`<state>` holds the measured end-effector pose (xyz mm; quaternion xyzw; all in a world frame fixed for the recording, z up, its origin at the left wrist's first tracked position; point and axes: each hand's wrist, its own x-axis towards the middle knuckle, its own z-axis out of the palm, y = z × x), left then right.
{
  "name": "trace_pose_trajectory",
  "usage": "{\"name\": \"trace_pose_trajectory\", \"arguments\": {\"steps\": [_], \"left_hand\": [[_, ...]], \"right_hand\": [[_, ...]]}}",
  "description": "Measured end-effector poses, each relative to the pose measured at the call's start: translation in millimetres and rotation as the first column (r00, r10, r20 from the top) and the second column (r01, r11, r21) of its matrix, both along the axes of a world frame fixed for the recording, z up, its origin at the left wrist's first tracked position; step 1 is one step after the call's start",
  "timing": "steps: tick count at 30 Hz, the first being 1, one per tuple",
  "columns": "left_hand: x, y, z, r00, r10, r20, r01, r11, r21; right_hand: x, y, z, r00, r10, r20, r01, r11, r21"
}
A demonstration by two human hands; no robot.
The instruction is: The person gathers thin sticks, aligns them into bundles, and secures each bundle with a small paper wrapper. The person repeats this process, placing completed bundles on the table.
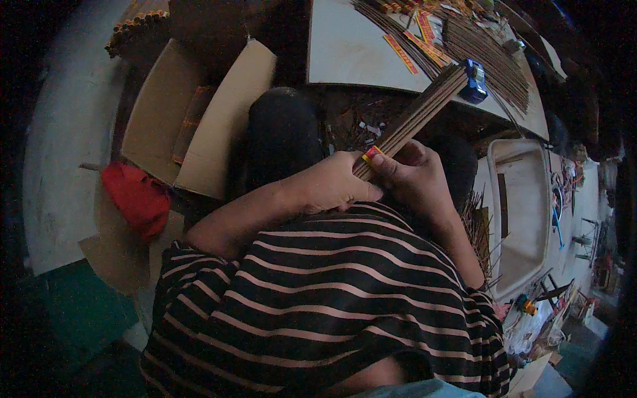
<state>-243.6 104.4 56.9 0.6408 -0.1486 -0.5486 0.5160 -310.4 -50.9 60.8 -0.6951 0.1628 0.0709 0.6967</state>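
Observation:
Across my lap lies a bundle of brown incense sticks (424, 106), slanting up and away to the right. My left hand (342, 179) is closed round its near end. With the thumb pressed on a small red and yellow label (371, 154), my right hand (419, 174) grips the bundle just beside the left one. The fingers under the bundle are partly hidden. At the bundle's far end, by the table edge, sits a blue object (474, 81) whose kind I cannot make out.
The white table (358, 56) ahead holds loose sticks (491, 56) and red-yellow label strips (400, 53). An open cardboard box (225, 119) stands left, near a red cloth (136, 199). On the right is a white plastic tub (524, 265), with thin sticks beside it.

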Motion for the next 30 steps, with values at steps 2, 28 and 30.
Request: {"name": "trace_pose_trajectory", "arguments": {"steps": [2, 28, 30], "left_hand": [[0, 0, 7, 0.998, -0.043, 0.043, 0.045, 0.998, -0.046], [4, 6, 2, 0.997, 0.018, -0.079, -0.028, 0.991, -0.129], [5, 7, 2, 0.996, 0.016, -0.083, -0.026, 0.992, -0.121]], "right_hand": [[-1, -1, -8, 0.999, -0.024, 0.045, 0.023, 1.000, 0.018], [-5, 3, -12, 0.989, -0.053, 0.140, 0.008, 0.952, 0.305], [-4, 3, -23, 0.987, -0.076, 0.139, 0.031, 0.954, 0.299]]}}
